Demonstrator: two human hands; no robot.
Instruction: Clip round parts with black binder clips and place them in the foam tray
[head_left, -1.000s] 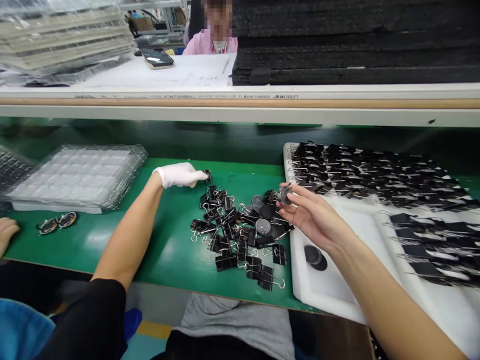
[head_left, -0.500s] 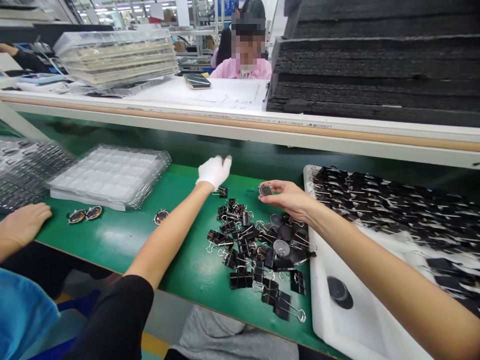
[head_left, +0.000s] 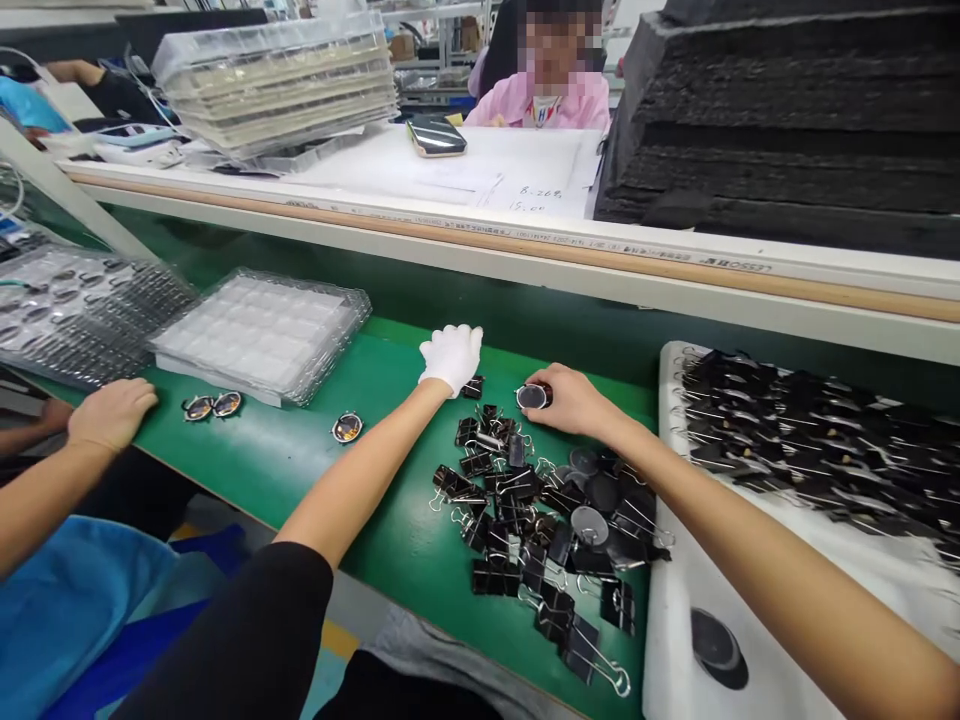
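Observation:
Between the thumb and fingers of my bare right hand [head_left: 570, 400] is a round dark lens with a silver rim [head_left: 532, 397], held just above the green bench [head_left: 397, 560]. My left hand [head_left: 451, 358], in a white glove, is at the back of the bench with its fingers curled under. Whatever it may hold is hidden. Beside its wrist lies a black binder clip [head_left: 472, 387]. Nearer me spreads a heap of black binder clips [head_left: 517, 485], with grey round discs [head_left: 589, 526] among them. A single round silver-rimmed piece [head_left: 347, 428] lies left of my left forearm.
On the right, a white foam tray [head_left: 656, 610] holds rows of clipped pieces and a dark disc [head_left: 718, 648]. Clear plastic trays [head_left: 262, 330] and a pair of round glasses [head_left: 213, 405] are at left, near another person's hand [head_left: 112, 412]. A shelf edge [head_left: 480, 245] crosses above.
The view has shifted, so the bench things sit differently in it. My left hand has turned and its fingers are curled. My right hand has lowered the round lens and turned its back upward.

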